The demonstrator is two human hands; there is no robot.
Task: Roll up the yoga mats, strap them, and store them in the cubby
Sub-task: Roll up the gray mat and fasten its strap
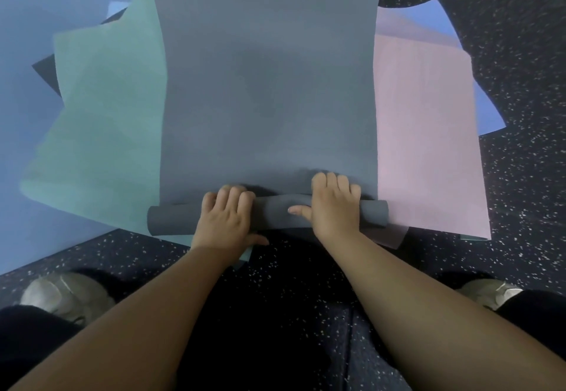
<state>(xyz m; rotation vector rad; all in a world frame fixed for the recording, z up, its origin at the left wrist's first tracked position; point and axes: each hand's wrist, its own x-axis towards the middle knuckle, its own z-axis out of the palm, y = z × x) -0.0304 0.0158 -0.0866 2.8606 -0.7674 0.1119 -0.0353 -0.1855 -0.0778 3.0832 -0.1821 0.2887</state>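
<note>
Speckled black rubber floor (520,54) carried the whole pile, and the mats were fanned out on it overlapping, probably just dumped after class, so whoever tidied up had to work from the top down. Biggest thing in view was the light blue mat (36,99) running off the left edge, with a green mat (107,121) lying skewed over it. On top of everything sat the grey mat (266,84), stretched straight away from the person, which made sense as the first one to roll since nothing pinned it. A pink mat (428,151) stuck out from under its right edge, and another blue mat's corner (487,109) poked out past that. The near end of the grey mat was already curled into a thin roll (275,213) lying across the near edge of the pile, only a turn or so in by my guess, so strapping and the cubby were way off; no strap or cubby showed anywhere. Both hands were on that roll with fingers curled over the top: the left hand (225,219) left of centre, the right hand (333,207) right of centre with its thumb along the near side. Spread apart like that, I'd say, to keep the roll tight and even. Pale shoes (61,295) flanked the arms.
</note>
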